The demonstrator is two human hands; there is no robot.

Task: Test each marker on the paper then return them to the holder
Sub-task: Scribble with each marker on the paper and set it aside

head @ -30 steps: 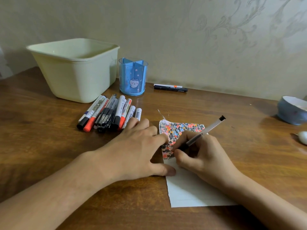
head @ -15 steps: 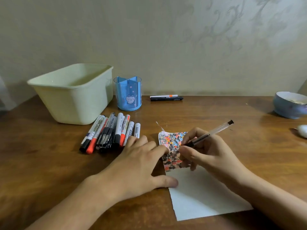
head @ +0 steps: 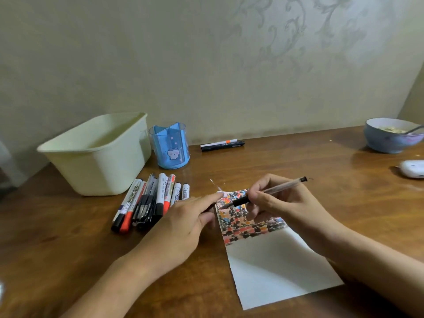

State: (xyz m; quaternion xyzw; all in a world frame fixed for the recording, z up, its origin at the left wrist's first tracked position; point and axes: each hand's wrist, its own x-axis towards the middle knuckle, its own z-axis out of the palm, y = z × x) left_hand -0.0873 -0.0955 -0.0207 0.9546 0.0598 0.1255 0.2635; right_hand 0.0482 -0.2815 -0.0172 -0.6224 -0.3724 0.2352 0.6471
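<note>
Holder [head: 171, 145] at the table's back edge looks empty; markers [head: 149, 200] lie beside it. Right hand [head: 282, 203] grips a pen [head: 263, 195] on paper [head: 275, 267]; left hand [head: 183, 223] rests relaxed, so most work remains.

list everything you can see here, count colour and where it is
paper: one, white with a dense coloured scribble patch at its far end, near centre of table
pen: one, clear barrel with black grip, in the right hand, tip over the scribbles
marker pile: about ten, white and black bodies, some red or black caps, lying left of the paper
holder: one, blue, translucent, behind the pile
tub: one, cream, far left
two pens: one white with orange band, one black, by the wall
bowl: one, blue, far right
white object: one, right edge, unclear
table: brown wood
left hand: fingers straight, at the paper's left edge
right hand: grips the pen
</note>
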